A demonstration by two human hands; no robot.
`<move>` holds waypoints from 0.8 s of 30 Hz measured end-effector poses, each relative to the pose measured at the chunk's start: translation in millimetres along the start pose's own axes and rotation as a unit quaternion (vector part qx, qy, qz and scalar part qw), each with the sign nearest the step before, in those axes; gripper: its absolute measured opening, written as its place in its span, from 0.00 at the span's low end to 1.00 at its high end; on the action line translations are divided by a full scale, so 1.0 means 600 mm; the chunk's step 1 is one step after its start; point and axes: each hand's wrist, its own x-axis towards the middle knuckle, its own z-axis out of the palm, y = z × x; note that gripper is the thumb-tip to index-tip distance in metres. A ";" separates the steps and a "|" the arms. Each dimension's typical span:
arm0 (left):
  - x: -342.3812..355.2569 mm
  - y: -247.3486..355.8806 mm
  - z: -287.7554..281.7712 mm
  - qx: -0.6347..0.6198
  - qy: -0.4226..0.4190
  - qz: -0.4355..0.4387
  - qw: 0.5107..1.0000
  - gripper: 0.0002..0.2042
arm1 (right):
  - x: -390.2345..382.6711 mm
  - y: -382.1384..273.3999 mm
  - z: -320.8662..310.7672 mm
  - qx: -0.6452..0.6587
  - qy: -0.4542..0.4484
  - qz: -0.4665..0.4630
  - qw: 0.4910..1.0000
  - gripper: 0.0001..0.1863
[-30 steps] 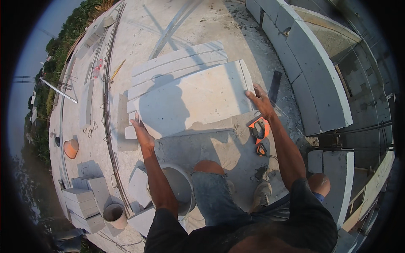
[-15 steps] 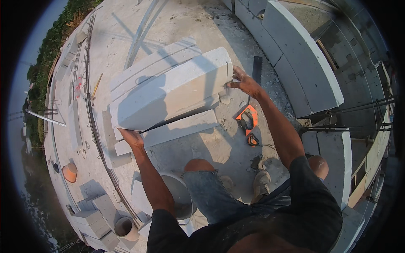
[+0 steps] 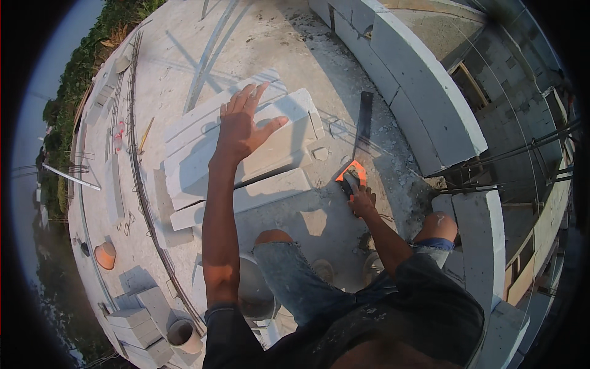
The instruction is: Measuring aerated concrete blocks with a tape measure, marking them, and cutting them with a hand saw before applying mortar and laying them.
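Observation:
Several pale concrete blocks lie side by side on the dusty slab. Over the uppermost block [image 3: 292, 114] my left hand [image 3: 243, 129] is stretched out, fingers spread and thumb apart; whether it touches the surface cannot be made out. My right hand [image 3: 362, 202] is closed around the orange and black handle of a handsaw [image 3: 358, 167]. The saw lies low by the floor, its dark blade [image 3: 364, 117] pointing away from me. Closer to me a narrower block [image 3: 270, 194] lies in front of the others.
A low wall of pale blocks [image 3: 424, 92] curves along the right, with steel bars sticking out beside it. A grey bucket [image 3: 255, 286] stands by my left knee. Left are a long rebar cage [image 3: 140, 184], an orange bucket [image 3: 106, 255] and stacked blocks [image 3: 132, 329].
Both hands have let go of the uppermost block, now resting lower on the others. My left hand has moved over its top; my right has come down and taken the handsaw's handle.

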 end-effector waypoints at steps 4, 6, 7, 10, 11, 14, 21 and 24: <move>-0.033 -0.001 0.068 0.098 -0.037 -0.011 0.994 0.39 | 0.021 -0.018 0.028 -0.030 0.037 -0.034 0.998 0.39; -0.035 -0.019 0.074 0.068 -0.038 -0.039 0.996 0.38 | 0.053 -0.015 0.068 -0.125 0.114 -0.127 0.977 0.46; -0.040 -0.025 0.070 0.043 -0.030 -0.071 0.996 0.37 | 0.060 -0.009 0.089 -0.136 0.095 -0.126 0.978 0.46; 0.007 0.023 0.083 -0.019 0.034 -0.009 0.999 0.32 | 0.132 0.088 0.115 -0.058 0.078 -0.106 0.990 0.49; -0.013 0.009 0.082 0.002 0.048 -0.018 0.999 0.32 | 0.112 0.034 0.088 -0.006 0.043 -0.096 0.994 0.50; -0.033 -0.008 0.089 0.008 0.011 -0.059 0.998 0.35 | 0.023 -0.041 -0.030 0.012 0.026 -0.023 0.999 0.32; -0.053 -0.015 0.083 -0.022 0.018 -0.078 0.997 0.36 | 0.057 0.046 -0.101 0.289 0.025 -0.039 0.956 0.21; -0.030 -0.001 0.086 -0.048 0.017 -0.066 0.997 0.37 | 0.062 0.089 -0.180 0.435 0.130 0.005 0.891 0.22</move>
